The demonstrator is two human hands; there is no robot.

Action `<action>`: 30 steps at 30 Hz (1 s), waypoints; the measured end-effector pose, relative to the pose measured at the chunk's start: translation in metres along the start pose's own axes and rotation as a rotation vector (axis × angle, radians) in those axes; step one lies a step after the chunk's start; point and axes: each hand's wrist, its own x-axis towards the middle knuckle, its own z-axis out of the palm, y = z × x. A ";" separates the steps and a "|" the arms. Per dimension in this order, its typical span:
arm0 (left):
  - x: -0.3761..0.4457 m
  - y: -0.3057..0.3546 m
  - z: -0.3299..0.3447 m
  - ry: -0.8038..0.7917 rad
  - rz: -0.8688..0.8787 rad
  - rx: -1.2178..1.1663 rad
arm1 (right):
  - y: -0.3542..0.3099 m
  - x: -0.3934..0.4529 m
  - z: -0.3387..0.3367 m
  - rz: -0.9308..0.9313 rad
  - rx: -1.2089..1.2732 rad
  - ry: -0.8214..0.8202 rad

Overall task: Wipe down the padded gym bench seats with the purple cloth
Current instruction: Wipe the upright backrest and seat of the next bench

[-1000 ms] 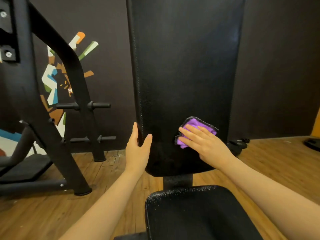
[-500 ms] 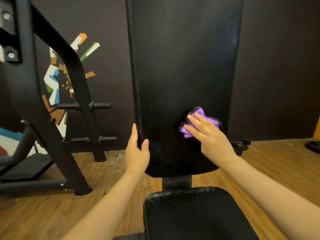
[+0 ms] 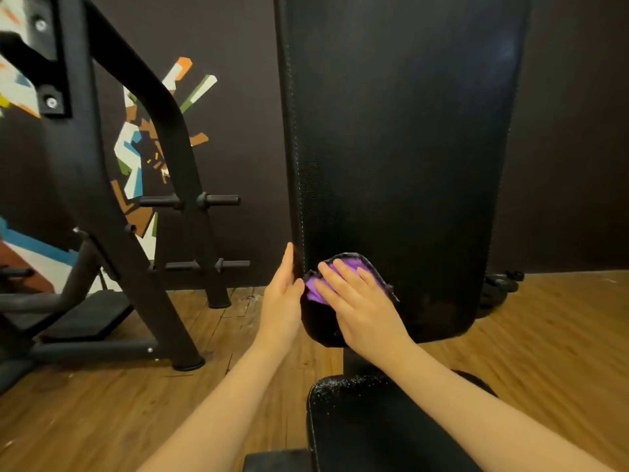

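My right hand [image 3: 360,306] lies flat on the crumpled purple cloth with dark trim [image 3: 343,275], fingers straight and slightly spread, pressing it against the tall black padded backrest of the bench [image 3: 401,148]. The cloth sits low on the pad, close to its left stitched edge and a little above the rounded bottom corner. My left hand [image 3: 280,298] stands on edge against that left side of the backrest, fingers straight and together pointing up, thumb touching the front of the pad just beside the cloth; it grips nothing. To the right of the cloth the pad's face runs bare all the way to its right edge, and upward it goes out of the top of the view. Below the backrest's lower edge a short black post shows, then the black padded seat [image 3: 367,427], its back rim speckled with pale flecks, my right forearm crossing above it.

Counted: one cloth, two pads, two hands. Left of the bench, wooden plank floor [image 3: 102,410] lies open between it and a black steel machine frame [image 3: 112,206], which carries four short horizontal pegs. Behind is a dark wall with one multicoloured angular mural [image 3: 143,148]. Right of the backrest, dark round objects sit on the floor; I cannot tell how many.
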 end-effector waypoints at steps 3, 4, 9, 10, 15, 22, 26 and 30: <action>-0.002 0.000 0.002 -0.005 0.001 -0.043 | 0.001 0.000 -0.005 0.017 0.018 0.001; -0.002 -0.001 0.003 0.003 0.001 -0.050 | 0.002 0.001 -0.008 0.010 0.026 -0.005; -0.006 -0.005 0.013 0.054 0.009 -0.001 | 0.010 -0.003 -0.007 -0.194 -0.052 -0.103; -0.006 -0.007 0.015 0.063 0.015 0.036 | 0.013 -0.003 -0.008 -0.222 -0.068 -0.124; -0.010 -0.012 0.020 0.104 0.065 0.171 | 0.047 -0.018 -0.020 -0.299 -0.101 -0.239; -0.014 -0.015 0.022 0.121 0.073 0.174 | 0.104 -0.071 -0.033 -0.204 -0.107 -0.296; -0.014 -0.016 0.025 0.153 0.089 0.201 | 0.099 -0.075 -0.028 -0.184 -0.051 -0.232; -0.014 -0.018 0.033 0.213 0.099 0.229 | 0.082 -0.059 -0.023 -0.347 -0.007 -0.141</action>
